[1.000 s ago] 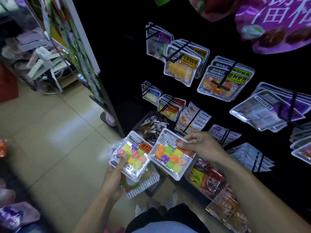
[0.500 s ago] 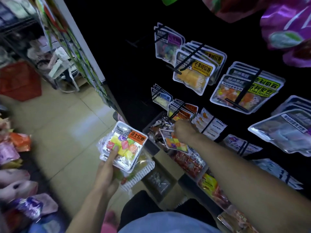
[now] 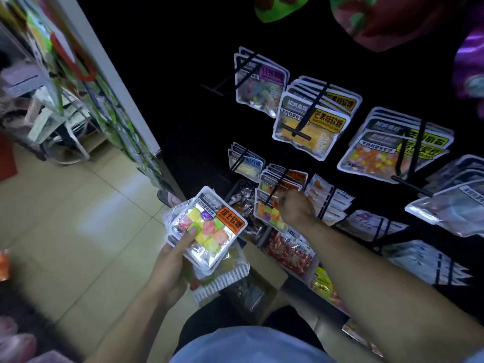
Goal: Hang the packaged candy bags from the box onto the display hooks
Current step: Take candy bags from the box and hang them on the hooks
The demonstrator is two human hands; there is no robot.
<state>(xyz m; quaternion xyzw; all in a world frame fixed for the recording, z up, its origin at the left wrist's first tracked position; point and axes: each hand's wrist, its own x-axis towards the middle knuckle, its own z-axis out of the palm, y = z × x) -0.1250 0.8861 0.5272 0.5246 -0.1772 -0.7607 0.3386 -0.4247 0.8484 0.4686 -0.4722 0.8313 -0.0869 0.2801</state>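
Observation:
My left hand holds a small stack of clear candy bags with coloured cubes and an orange label, thumb across the top bag. My right hand reaches to the lower row of the black display and pinches one candy bag of the same kind at a black hook, where several matching bags hang behind it. A cardboard box sits on the floor under my left hand, partly hidden by the bags.
The black display wall carries hooks with other bags: mango candy, orange-yellow candy, silver packs. One bare hook sticks out at upper left. A shelf end stands left, over tiled floor.
My right hand carried one candy bag away from the stack in my left hand and up to the lower hook. My left hand stayed with the remaining bags.

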